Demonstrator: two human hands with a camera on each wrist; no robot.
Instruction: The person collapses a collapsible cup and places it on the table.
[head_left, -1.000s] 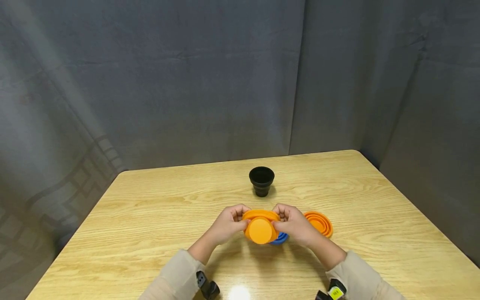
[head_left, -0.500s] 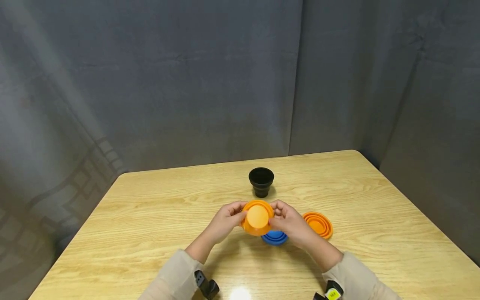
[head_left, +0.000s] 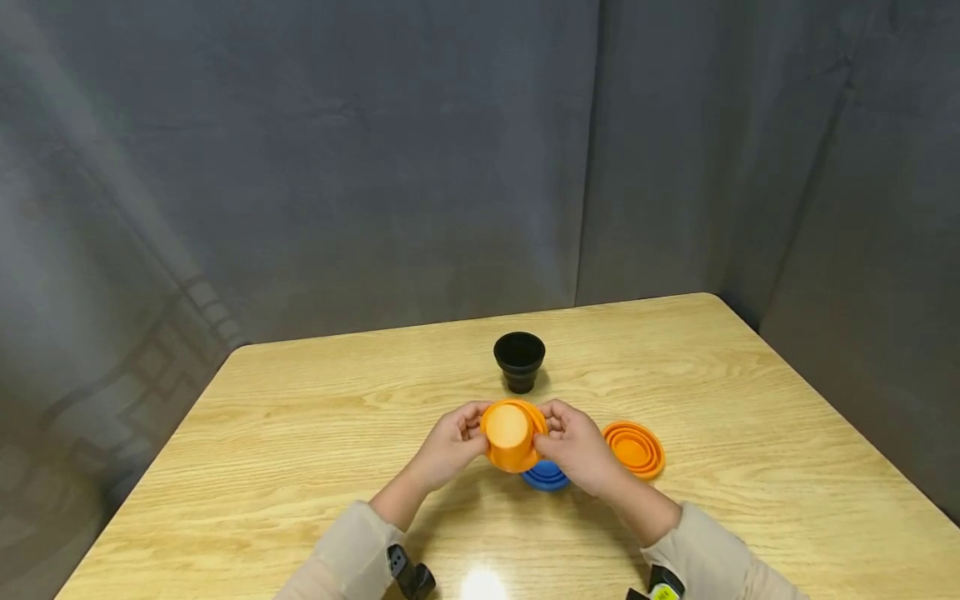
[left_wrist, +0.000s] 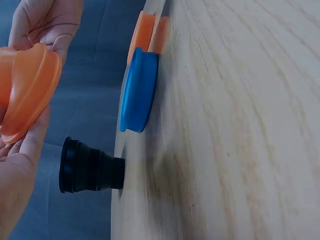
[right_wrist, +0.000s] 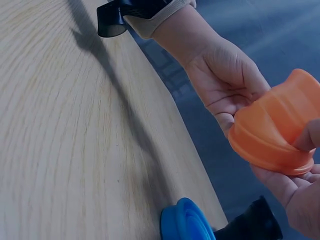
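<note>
So there's this orange, round, rubbery-looking cup with a stepped wall and wide rim (head_left: 508, 429), held up in the air, clear of the worktop (head_left: 300, 433), pretty much mid-scene toward the near side. It's tipped so its round base faces the wearer. The wall isn't even all round: from the right wrist you can see a dent where a thumb pushes in.

Both hands are on it. The left hand (head_left: 452, 447) pinches the left edge between thumb and fingers, and the right hand (head_left: 577, 446) grips the right edge the same way, thumb on the near side.

Under it, a bit right, a blue, round, squashed-flat cup with concentric rings (head_left: 546, 477) sits on the worktop, partly hidden by the held one in the head view. Further right, just past the right hand, there's an orange, round, flattened cup, also ringed (head_left: 632, 450). On the far side a black, stepped, flared cup (head_left: 519, 358) stands upright, mouth up.

The worktop is light wood grain with rounded far corners, and dark grey fabric (head_left: 375, 167) hangs behind it. Beige sleeves (head_left: 352, 554) come in from the near edge, with a small black device (head_left: 408, 575) on the left wrist.
</note>
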